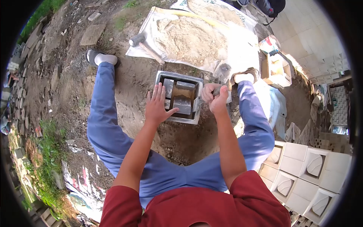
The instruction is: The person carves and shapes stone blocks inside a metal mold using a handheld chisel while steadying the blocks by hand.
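On the ground between my legs sits a grey metal block mould (162, 78), square-framed, with dark metal cores (182, 104) inside and some sandy material between them. My left hand (157, 104) lies flat over the mould's left side, fingers spread and thumb out towards the cores. My right hand (216, 99) is closed around the handle of what looks like a trowel (197, 103), just right of the mould. Its greyish blade reaches the mould's right rim; the hand hides part of the handle.
Beyond the mould, a sand pile (193, 39) lies on white sacks (149, 38). A mallet (137, 40) rests at their left edge. A grey scoop-like piece (222, 70) lies near my right foot. Pale hollow blocks (295, 174) are stacked at lower right; another block (279, 70) stands further off.
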Motion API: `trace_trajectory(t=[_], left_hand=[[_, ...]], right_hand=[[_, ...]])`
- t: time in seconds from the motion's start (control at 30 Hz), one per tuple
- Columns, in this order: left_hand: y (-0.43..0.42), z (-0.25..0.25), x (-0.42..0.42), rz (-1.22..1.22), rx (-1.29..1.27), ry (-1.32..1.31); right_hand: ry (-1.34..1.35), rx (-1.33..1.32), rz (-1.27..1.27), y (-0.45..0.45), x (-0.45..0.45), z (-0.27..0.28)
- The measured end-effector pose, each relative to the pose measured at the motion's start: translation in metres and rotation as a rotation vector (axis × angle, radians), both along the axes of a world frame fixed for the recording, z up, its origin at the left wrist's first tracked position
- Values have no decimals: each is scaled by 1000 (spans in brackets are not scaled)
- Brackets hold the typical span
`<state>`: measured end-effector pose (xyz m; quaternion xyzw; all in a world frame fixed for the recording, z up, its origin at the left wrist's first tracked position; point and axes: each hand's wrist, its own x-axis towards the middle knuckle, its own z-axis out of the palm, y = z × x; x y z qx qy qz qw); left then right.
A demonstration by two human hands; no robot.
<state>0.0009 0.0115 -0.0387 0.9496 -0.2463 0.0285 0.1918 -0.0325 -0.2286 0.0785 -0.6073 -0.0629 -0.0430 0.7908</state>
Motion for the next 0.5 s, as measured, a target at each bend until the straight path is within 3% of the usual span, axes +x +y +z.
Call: trace_trajectory(t=[0.1,0.17,0.3,0.5], left_hand=[[1,0,3,-7,-13,-10],[0,-1,5,-14,-3,0],[-2,2,5,-28,17,4],[-3,5,3,-19,11,-1]], right_hand=[[-36,-36,-35,-5,13,-5],[-98,-65,-28,-12,21,-39],[-26,18,12,-19,32,-26],[-123,-55,-25,-11,25,10]])
